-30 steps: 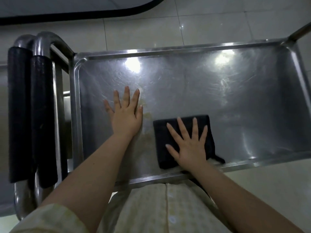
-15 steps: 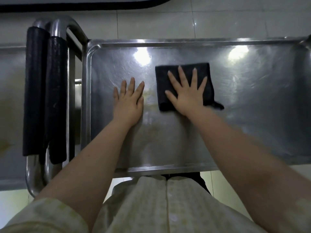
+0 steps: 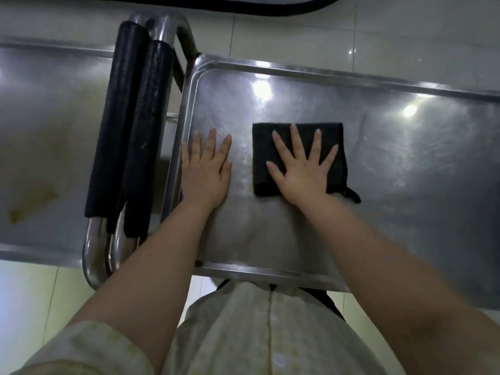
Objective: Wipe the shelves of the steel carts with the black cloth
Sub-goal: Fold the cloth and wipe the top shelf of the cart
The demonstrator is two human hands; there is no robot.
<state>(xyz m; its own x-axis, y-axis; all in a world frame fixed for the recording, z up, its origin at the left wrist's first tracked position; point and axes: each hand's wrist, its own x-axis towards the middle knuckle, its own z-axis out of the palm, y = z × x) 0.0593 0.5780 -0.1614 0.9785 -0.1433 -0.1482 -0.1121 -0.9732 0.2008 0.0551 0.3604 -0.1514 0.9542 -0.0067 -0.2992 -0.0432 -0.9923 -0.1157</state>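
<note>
A folded black cloth (image 3: 332, 136) lies flat on the top shelf of a steel cart (image 3: 405, 185), left of the shelf's middle. My right hand (image 3: 301, 169) presses down on the cloth with straight, spread fingers. My left hand (image 3: 204, 170) rests flat on the bare steel near the shelf's left rim, fingers straight, a short gap away from the cloth. A small loop of the cloth sticks out at its lower right corner.
A second steel cart's shelf (image 3: 48, 136) stands to the left, with a yellowish stain near its front. Two black-padded push handles (image 3: 130, 125) stand between the carts. Pale floor tiles (image 3: 297, 31) lie beyond, and my light shirt (image 3: 257, 334) is below.
My right hand slid the cloth from the shelf's near edge toward the far side, then a little back toward me. My left hand shifted closer to the left rim.
</note>
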